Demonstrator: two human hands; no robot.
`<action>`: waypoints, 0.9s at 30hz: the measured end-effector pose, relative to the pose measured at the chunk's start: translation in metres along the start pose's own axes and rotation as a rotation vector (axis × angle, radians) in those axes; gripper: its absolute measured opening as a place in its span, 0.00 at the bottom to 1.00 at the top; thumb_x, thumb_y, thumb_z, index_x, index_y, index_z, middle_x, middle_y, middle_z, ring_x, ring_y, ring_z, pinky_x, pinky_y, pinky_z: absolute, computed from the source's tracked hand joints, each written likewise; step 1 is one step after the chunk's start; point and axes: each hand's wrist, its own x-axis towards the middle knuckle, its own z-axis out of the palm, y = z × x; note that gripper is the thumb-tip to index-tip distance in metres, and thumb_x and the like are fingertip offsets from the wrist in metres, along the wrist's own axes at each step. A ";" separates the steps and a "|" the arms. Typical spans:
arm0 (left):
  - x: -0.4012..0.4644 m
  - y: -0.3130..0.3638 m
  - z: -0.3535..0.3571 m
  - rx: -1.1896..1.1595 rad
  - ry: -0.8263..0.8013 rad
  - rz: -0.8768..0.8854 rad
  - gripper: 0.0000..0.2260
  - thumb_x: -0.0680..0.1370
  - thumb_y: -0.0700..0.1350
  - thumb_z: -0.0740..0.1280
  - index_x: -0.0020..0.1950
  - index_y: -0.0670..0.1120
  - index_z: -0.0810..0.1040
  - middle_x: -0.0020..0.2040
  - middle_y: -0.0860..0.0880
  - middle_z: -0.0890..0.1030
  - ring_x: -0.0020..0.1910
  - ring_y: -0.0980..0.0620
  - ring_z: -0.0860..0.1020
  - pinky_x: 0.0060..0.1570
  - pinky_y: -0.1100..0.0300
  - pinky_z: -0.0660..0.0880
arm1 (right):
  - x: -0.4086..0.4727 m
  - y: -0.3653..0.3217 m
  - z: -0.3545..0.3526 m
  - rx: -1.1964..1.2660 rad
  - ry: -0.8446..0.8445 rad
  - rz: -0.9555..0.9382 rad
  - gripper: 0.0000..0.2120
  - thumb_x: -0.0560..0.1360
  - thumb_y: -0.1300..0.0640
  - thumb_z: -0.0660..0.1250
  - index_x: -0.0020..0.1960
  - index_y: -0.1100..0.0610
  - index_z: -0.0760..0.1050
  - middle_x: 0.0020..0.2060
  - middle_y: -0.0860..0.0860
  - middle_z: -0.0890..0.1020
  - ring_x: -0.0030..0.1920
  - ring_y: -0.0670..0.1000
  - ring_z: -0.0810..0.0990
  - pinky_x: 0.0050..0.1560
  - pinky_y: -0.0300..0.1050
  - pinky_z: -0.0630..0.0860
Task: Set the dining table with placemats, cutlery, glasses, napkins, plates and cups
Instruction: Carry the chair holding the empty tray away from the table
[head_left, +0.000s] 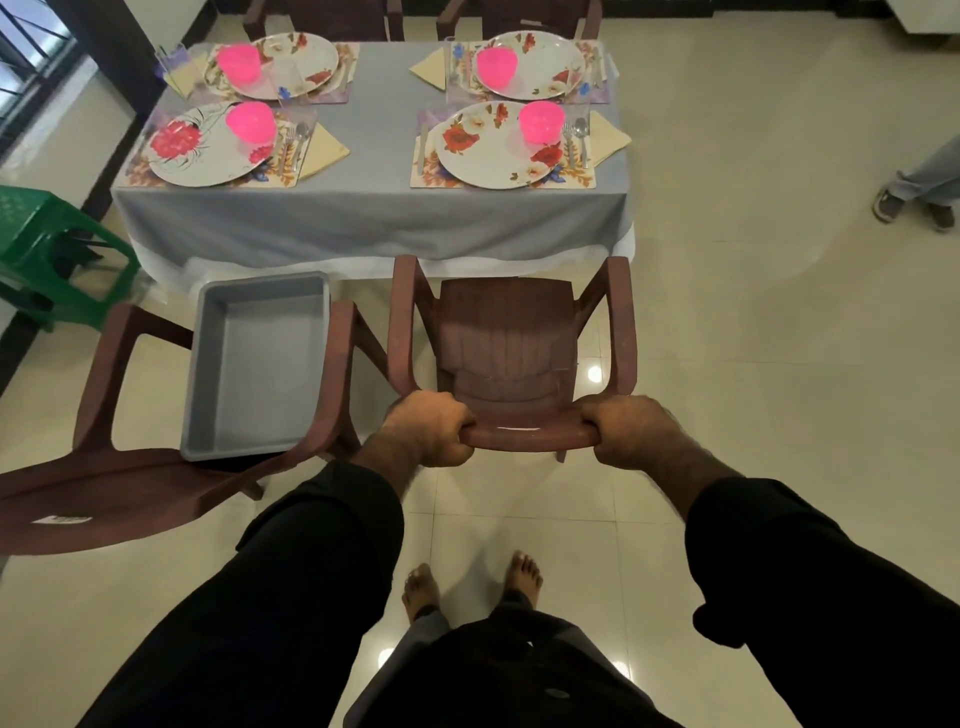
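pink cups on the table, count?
4, one on each plate: far-left pink cup, far-right pink cup, near-left pink cup, near-right pink cup. None looks hidden.

Glossy cream floor tiles (779, 364) reflecting ceiling light; brown chairs (511, 338) standing near the table (363, 218); green stool (47, 244) sitting left.
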 end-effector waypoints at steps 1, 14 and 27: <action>0.001 0.000 0.000 0.006 0.003 0.000 0.11 0.75 0.59 0.70 0.54 0.57 0.84 0.44 0.56 0.82 0.43 0.53 0.81 0.52 0.50 0.83 | 0.001 0.001 -0.001 0.007 -0.014 0.002 0.20 0.67 0.50 0.67 0.58 0.44 0.80 0.50 0.44 0.84 0.47 0.51 0.82 0.49 0.47 0.82; 0.000 -0.001 0.001 -0.003 0.000 -0.066 0.11 0.75 0.59 0.68 0.54 0.58 0.84 0.44 0.58 0.82 0.43 0.54 0.80 0.54 0.48 0.84 | 0.004 -0.007 -0.008 -0.032 -0.007 -0.021 0.11 0.75 0.55 0.68 0.56 0.47 0.81 0.47 0.47 0.84 0.45 0.53 0.82 0.53 0.50 0.83; 0.006 0.006 -0.008 0.012 -0.029 -0.105 0.12 0.78 0.56 0.70 0.59 0.57 0.85 0.42 0.59 0.82 0.42 0.56 0.80 0.56 0.49 0.83 | 0.013 -0.001 -0.004 -0.040 0.030 0.026 0.11 0.75 0.53 0.70 0.57 0.46 0.83 0.44 0.46 0.83 0.43 0.51 0.82 0.52 0.50 0.84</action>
